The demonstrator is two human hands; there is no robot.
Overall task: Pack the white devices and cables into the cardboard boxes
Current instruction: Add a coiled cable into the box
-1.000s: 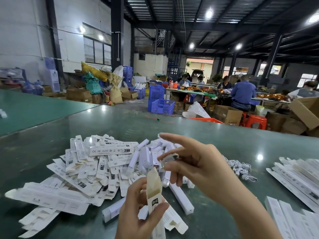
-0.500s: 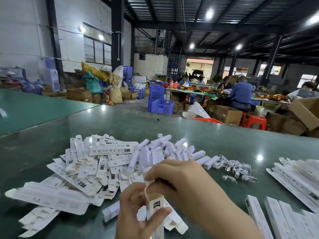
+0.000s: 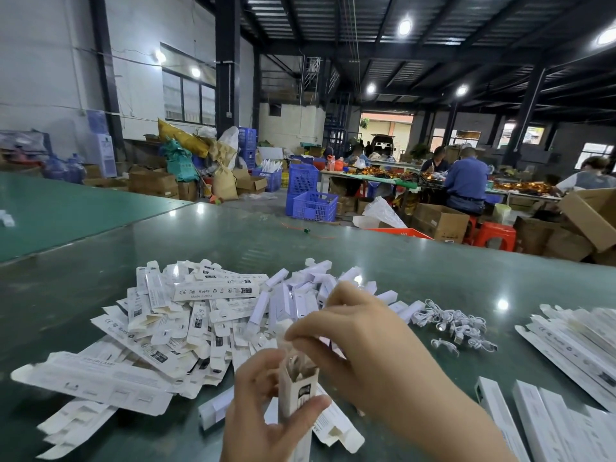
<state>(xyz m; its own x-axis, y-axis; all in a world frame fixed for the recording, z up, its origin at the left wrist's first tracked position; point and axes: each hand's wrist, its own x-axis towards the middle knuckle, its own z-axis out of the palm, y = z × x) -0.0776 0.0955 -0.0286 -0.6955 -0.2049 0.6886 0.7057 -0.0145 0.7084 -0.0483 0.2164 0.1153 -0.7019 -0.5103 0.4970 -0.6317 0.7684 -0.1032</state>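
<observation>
A narrow white carton (image 3: 299,393) stands upright with its top flaps open and something pale showing inside its mouth, gripped low down by the left hand (image 3: 266,415) while the right hand (image 3: 360,348) pinches at its open top. Behind it a heap of flat, unfolded white cartons (image 3: 160,331) spreads over the green table, with a cluster of small white devices (image 3: 300,295) just beyond. Coiled white cables (image 3: 453,325) lie in a loose pile to the right, and more long white cartons (image 3: 573,341) lie stacked further right.

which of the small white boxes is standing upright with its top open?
The narrow box gripped in the left hand, with the right hand at its open mouth. All the other boxes lie flat on the green table.
</observation>
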